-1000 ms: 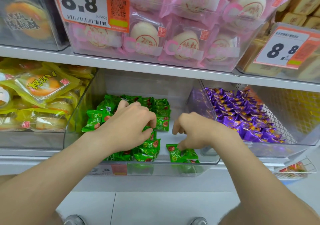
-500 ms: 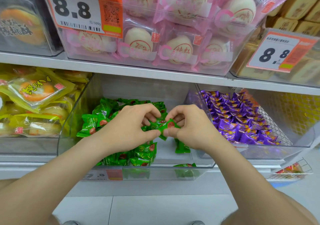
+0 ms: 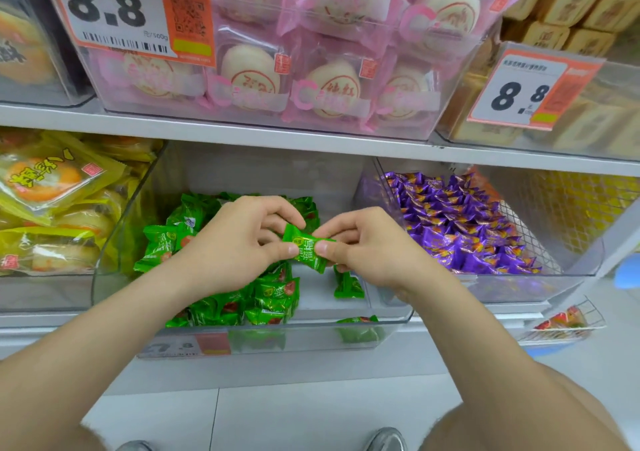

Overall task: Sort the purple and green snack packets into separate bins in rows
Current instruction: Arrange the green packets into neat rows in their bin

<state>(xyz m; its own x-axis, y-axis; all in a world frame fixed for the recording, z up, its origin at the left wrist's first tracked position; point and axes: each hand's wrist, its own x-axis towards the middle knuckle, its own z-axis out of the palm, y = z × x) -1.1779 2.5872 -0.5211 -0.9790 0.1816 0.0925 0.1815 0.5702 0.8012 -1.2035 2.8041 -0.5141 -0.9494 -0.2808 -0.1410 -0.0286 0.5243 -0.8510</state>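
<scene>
Both hands have lifted out of the middle clear bin (image 3: 114,242) since a second ago. The left hand (image 3: 235,246) and right hand (image 3: 370,246) now pinch one green packet (image 3: 306,249) between thumbs and forefingers, held above that bin. Below lie heaped green packets (image 3: 270,298), with two loose ones to the right. The neighbouring bin (image 3: 571,277) holds purple packets (image 3: 460,228) in rows. The price tag (image 3: 183,345) is blurred. A white shelf (image 3: 242,135) runs above the bins, and pale floor tiles (image 3: 311,412) lie below.

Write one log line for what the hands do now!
left hand: pinches green packet | right hand: pinches same packet | where: over clear bin
</scene>
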